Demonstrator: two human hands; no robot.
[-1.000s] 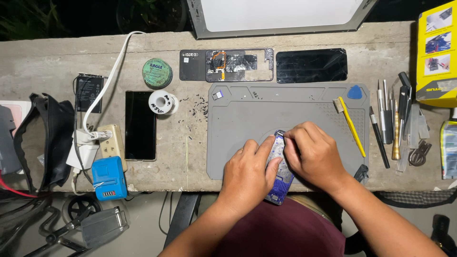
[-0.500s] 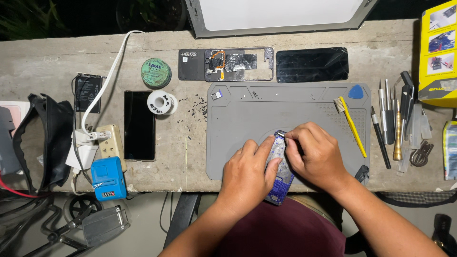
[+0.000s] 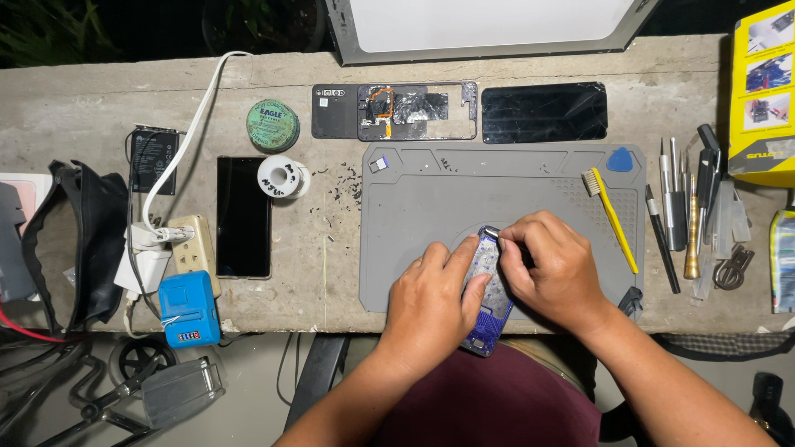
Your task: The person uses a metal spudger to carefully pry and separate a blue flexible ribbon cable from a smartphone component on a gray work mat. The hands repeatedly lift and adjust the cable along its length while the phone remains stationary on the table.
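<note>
Nearby, yellow brush beside right hand.

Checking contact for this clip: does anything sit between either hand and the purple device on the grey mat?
Nothing visible does. The left hand and right hand both grip the purple device directly over the grey mat. The yellow brush lies apart, to the right.
</note>
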